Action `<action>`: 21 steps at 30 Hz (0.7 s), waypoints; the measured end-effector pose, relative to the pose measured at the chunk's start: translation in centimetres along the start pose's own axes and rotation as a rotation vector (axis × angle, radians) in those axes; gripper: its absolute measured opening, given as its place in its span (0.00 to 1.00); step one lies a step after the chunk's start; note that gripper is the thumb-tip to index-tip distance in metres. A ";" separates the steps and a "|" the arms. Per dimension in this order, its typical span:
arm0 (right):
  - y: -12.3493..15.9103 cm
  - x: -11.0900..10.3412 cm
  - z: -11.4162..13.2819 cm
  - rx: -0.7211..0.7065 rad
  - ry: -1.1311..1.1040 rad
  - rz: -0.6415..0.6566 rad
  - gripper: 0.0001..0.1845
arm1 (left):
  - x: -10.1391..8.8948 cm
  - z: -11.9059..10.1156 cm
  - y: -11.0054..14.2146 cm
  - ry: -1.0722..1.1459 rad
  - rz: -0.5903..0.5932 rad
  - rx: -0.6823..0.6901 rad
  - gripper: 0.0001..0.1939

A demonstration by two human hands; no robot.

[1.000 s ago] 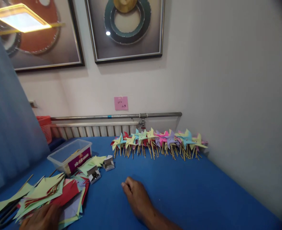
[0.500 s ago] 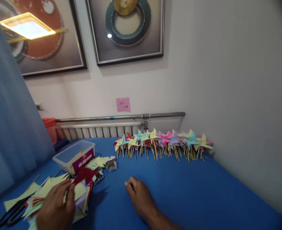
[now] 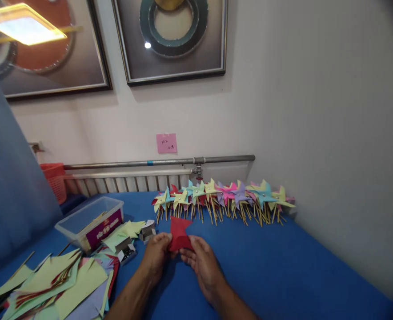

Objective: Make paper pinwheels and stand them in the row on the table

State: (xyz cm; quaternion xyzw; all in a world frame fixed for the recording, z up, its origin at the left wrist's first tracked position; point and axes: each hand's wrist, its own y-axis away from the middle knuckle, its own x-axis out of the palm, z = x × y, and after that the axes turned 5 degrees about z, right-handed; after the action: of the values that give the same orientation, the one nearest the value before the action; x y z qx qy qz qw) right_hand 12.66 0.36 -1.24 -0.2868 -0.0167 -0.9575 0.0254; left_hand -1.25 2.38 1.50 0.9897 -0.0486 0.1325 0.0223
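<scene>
Pinching the red paper [image 3: 179, 233] at opposite sides with left hand [image 3: 156, 255] and right hand [image 3: 202, 263], over the tabletop [image 3: 266, 271], probably to steady it. With paper sheets [image 3: 83, 284] piled at left, likely for easy reach, and pinwheels [image 3: 239, 195] lined along the back, presumably out of the way.

left hand [image 3: 157, 252] and right hand [image 3: 203, 263] close together over blue table [image 3: 283, 271], well in from its far and right edges. both in pinch grip, thumbs uppermost, tips turned toward each other. left fingers mostly hidden; right fingers [image 3: 186, 257] curled under thumb. bare left forearm [image 3: 130, 293] and right forearm [image 3: 233, 298] slant inward, converging; whether touching table, cannot tell.
</scene>
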 end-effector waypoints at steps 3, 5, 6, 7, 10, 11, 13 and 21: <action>-0.8 -0.8 -0.5 -0.047 0.093 -0.052 0.22 | -0.5 0.8 0.0 0.030 0.017 -0.030 0.21; -1.4 -1.2 -0.7 -0.070 0.139 -0.078 0.20 | -0.7 0.7 -0.1 0.072 0.054 -0.010 0.20; -1.6 -1.3 -0.7 -0.085 0.154 -0.081 0.19 | -0.7 0.6 -0.1 0.094 0.075 -0.003 0.20; -1.8 -1.5 -0.7 -0.104 0.162 -0.077 0.19 | -0.6 0.5 -0.1 0.114 0.093 0.000 0.20; -2.1 -1.5 -0.3 -0.128 0.142 -0.034 0.20 | -0.5 0.3 -0.1 0.161 0.109 -0.009 0.19; -2.0 -1.5 -0.2 -0.124 0.128 -0.018 0.21 | -0.4 0.2 0.0 0.169 0.104 -0.013 0.20; -1.6 -1.1 0.2 -0.108 0.090 0.023 0.22 | -0.3 0.1 0.1 0.173 0.084 -0.016 0.21; -0.1 0.0 0.7 -0.020 0.046 0.172 0.26 | 0.2 0.5 0.2 0.172 0.136 -0.032 0.22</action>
State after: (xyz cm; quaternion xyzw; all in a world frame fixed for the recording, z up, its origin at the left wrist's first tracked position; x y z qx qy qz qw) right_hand 13.02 0.45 -0.61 -0.2651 0.0182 -0.9583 0.1051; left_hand -0.92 2.11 1.08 0.9687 -0.1155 0.2172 0.0332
